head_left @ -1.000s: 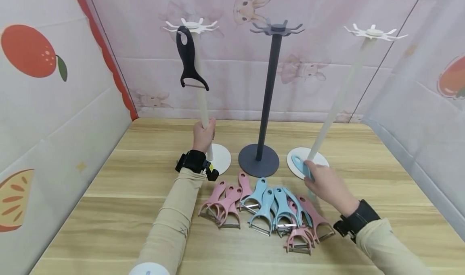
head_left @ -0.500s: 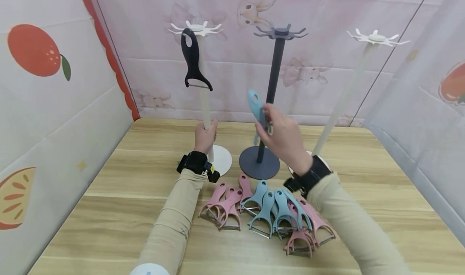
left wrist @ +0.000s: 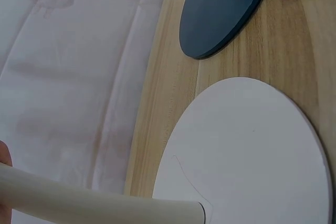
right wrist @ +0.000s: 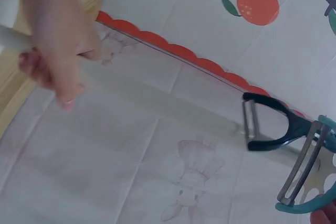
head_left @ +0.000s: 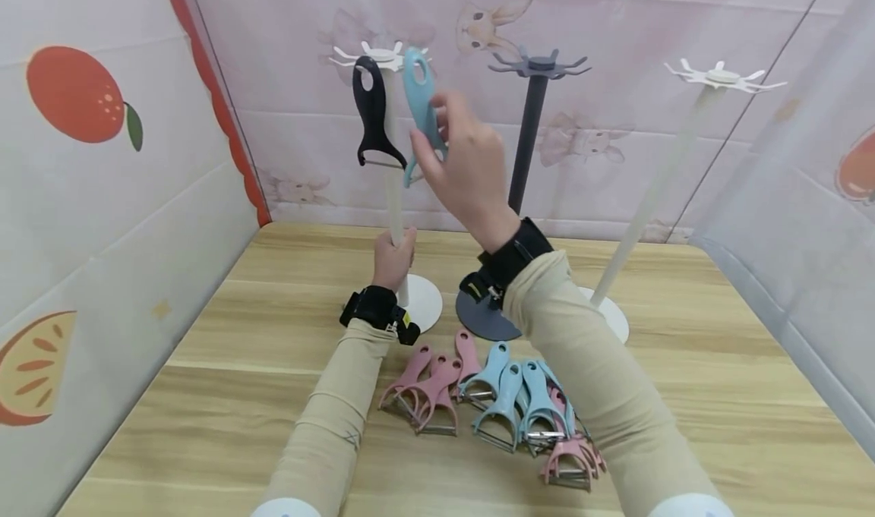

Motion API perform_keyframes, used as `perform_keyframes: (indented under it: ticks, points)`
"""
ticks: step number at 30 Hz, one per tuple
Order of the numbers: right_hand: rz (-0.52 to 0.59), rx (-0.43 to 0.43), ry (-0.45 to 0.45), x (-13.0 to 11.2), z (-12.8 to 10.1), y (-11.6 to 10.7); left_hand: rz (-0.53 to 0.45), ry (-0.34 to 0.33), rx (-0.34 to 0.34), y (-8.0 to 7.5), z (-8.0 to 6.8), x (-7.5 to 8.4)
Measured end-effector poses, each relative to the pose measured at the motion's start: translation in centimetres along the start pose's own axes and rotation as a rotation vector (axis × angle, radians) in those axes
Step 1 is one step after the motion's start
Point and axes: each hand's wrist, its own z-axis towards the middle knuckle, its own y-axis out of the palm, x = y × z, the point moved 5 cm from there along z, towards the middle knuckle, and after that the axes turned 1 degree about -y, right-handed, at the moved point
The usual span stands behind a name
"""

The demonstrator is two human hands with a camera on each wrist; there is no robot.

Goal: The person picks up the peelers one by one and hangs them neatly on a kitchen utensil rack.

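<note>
In the head view my left hand [head_left: 394, 259] grips the pole of the left white stand [head_left: 395, 198] low down, just above its round base. A black peeler [head_left: 372, 111] hangs by its handle hole from a hook at the top of that stand. My right hand [head_left: 468, 164] pinches a light blue peeler [head_left: 418, 96] by its handle, raised right beside the black one, its handle hole overlapping the stand's hooks. In the right wrist view the blade of the blue peeler [right wrist: 302, 163] shows close to the black peeler [right wrist: 270, 121].
A dark grey stand [head_left: 529, 137] is in the middle, and another white stand [head_left: 642, 198] at the right. Pink peelers [head_left: 437, 384] and blue peelers [head_left: 506, 395] lie heaped at the front of the wooden table [head_left: 225, 395]. My right forearm covers part of the heap.
My right hand has carried the blue peeler from beside the right stand's base, past the grey stand, up to the left stand's hooks. My left hand keeps its grip on the pole.
</note>
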Motion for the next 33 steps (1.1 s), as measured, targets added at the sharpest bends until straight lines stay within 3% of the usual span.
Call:
perform_keyframes:
  ticks: [7,11,16,22,29,33]
  points:
    - [-0.051,-0.116,0.142,-0.3,1.3,1.5,-0.052,0.013,-0.027,0.3,-1.1,1.9]
    - [-0.051,-0.151,0.161,-0.2,1.0,2.0,-0.053,0.013,-0.039,0.5,-1.3,2.0]
    - [-0.025,-0.123,0.136,0.0,0.2,1.5,-0.025,0.014,-0.042,0.3,-0.9,1.5]
    - [-0.032,-0.11,0.053,0.3,-2.3,1.0,0.036,-0.001,-0.016,0.1,0.3,-0.3]
    - [-0.066,-0.17,0.032,0.8,-4.9,0.6,0.046,-0.009,-0.044,0.1,-1.1,2.5]
    - [-0.07,-0.211,0.024,1.4,-6.2,-0.2,0.032,-0.01,-0.039,0.2,-1.1,2.3]
